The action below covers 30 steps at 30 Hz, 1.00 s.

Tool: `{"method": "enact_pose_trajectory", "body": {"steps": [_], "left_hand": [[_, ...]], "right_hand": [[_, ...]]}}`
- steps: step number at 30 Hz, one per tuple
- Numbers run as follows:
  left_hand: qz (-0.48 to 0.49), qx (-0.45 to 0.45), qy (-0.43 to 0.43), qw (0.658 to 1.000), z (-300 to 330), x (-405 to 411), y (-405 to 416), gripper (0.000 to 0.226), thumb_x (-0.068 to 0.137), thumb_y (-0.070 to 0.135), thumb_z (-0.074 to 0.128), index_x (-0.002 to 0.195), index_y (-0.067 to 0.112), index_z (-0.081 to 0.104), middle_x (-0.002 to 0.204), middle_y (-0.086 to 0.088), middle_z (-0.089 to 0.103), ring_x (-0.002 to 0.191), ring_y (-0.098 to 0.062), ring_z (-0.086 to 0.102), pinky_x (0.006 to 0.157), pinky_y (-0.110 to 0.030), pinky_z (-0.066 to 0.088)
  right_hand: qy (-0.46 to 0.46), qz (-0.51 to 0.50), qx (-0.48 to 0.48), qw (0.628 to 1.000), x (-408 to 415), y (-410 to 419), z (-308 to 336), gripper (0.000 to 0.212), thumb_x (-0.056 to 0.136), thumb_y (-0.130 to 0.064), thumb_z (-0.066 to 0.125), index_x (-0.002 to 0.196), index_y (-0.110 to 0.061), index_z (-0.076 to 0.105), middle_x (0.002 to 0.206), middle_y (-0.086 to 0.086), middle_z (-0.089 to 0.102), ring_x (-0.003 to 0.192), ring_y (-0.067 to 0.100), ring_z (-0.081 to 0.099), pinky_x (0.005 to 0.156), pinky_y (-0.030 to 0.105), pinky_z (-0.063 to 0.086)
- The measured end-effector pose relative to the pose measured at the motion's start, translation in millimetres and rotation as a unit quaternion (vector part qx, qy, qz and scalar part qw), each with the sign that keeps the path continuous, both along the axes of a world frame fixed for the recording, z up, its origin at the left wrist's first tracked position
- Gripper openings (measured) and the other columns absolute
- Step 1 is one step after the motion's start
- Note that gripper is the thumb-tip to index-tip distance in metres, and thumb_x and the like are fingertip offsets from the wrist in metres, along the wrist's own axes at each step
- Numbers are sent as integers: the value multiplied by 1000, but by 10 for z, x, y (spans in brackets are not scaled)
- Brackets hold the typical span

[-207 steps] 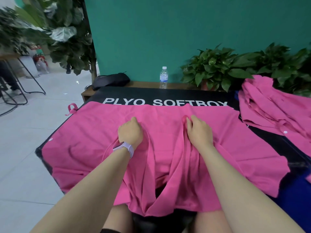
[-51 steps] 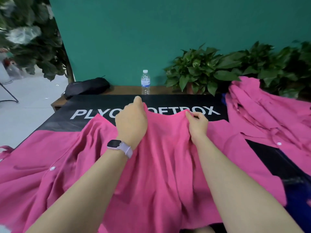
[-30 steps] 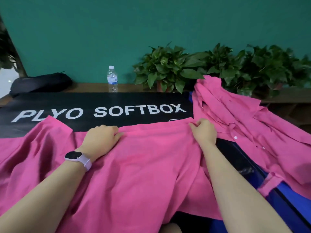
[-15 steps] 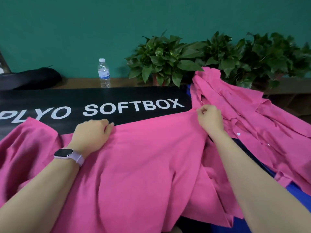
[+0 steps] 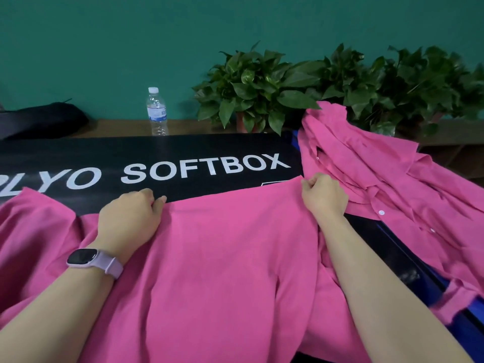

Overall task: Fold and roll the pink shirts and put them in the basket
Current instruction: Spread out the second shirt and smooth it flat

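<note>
Teal wall (image 5: 131, 35) behind, matte, evenly lit. Wooden ledge (image 5: 188, 125) along its base, carrying water bottle (image 5: 156, 111), dark bag (image 5: 39, 121) at far left and leafy potted plants (image 5: 262, 85) to the right. Tabletop covered by black sheet (image 5: 78, 153) printed "SOFTBOX" in white; blue edge (image 5: 468, 334) at lower right.

**Pink shirt spread out, both hands on the far edge**

Big pink shirt (image 5: 222, 258) fills the lower middle of the frame, lying over a black mat (image 5: 183, 150) printed SOFTBOX. Left hand (image 5: 131, 218), watch (image 5: 94, 260) on the wrist, grips the top edge; right hand (image 5: 323, 196) pinches the corner. More pink shirts (image 5: 392, 184) piled at right. Water bottle (image 5: 156, 111) and plants (image 5: 262, 87) up top.
</note>
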<state>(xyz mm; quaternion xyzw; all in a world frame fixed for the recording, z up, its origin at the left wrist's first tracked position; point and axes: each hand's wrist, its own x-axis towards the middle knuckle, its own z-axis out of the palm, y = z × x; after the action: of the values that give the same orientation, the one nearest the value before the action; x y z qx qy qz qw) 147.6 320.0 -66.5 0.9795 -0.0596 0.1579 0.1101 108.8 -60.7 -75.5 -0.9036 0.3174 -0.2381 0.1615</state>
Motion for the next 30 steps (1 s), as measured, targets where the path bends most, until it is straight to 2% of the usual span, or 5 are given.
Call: {"method": "enact_pose_trajectory", "body": {"steps": [11, 21, 26, 28, 30], "left_hand": [[44, -70, -24, 996, 37, -9, -7, 45, 96, 50, 47, 75, 12, 56, 82, -12, 64, 79, -36, 57, 67, -38, 40], [54, 3, -31, 998, -63, 18, 5, 44, 94, 47, 56, 97, 3, 58, 105, -22, 59, 102, -42, 54, 89, -49, 39], [-266, -18, -114, 957, 198, -138, -29, 14, 85, 23, 63, 97, 15, 62, 99, -4, 56, 94, -29, 54, 80, -49, 48], [-353, -10, -32, 935, 162, -251, -157, 39, 94, 43, 59, 127, 24, 62, 133, -4, 56, 122, -26, 50, 104, -47, 43], [-325, 8, 109, 939, 76, -320, -246, 81, 88, 75, 44, 157, 36, 27, 165, 4, 19, 153, -19, 14, 125, -41, 14]], "right_hand": [[-66, 8, 26, 997, -7, 8, 18, 26, 97, -38, 59, 84, -16, 59, 83, 8, 63, 89, 37, 63, 73, 39, 41], [8, 21, -3, 1000, 45, -4, -29, 28, 98, -39, 57, 94, -11, 62, 94, 15, 69, 94, 39, 64, 73, 39, 40], [18, 28, -29, 999, 12, 61, 23, 32, 100, -35, 55, 102, -3, 59, 98, 21, 68, 95, 41, 64, 73, 40, 42], [16, 29, -28, 999, -12, 71, 38, 32, 100, -34, 55, 101, -2, 59, 97, 21, 68, 93, 41, 64, 75, 42, 45], [16, 29, -26, 999, -28, 68, 38, 32, 100, -34, 55, 99, -3, 60, 95, 20, 68, 92, 40, 64, 75, 42, 46]]}}
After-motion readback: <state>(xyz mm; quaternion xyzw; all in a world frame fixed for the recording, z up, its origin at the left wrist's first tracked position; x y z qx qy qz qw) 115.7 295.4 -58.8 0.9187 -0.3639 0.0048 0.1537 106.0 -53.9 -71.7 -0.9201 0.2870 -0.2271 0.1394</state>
